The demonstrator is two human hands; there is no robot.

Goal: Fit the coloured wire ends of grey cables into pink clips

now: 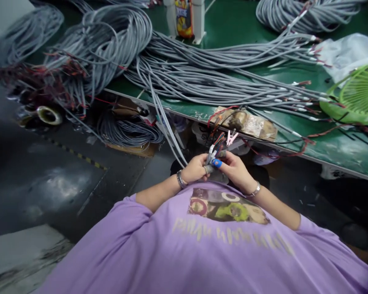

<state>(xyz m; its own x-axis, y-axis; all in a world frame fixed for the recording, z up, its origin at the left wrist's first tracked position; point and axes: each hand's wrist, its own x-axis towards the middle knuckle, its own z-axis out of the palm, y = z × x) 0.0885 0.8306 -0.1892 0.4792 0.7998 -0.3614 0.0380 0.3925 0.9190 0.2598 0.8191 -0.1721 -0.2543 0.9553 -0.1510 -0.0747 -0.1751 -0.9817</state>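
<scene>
The left hand (195, 168) and right hand (237, 171) pinch gray cable ends (213, 154). Beyond them, long gray cables (202, 83) stretch across the desk (233, 24).

A person in a purple shirt (202, 253) holds the ends of a few gray cables (166, 122) in front of the body, the left hand (194, 168) gripping them while the right hand (235, 169), a blue wrap (216, 163) on one digit, pinches close beside it, with colored wires (220, 141) poking up between. Just beyond, a pink clip (232, 137) stands near a taped block (248, 123) at the edge of a green table (227, 22). Long gray bundles (202, 83) stretch across the tabletop between a large coil (122, 34) at left and a lime-green fan-like object (360, 92) at right.
</scene>
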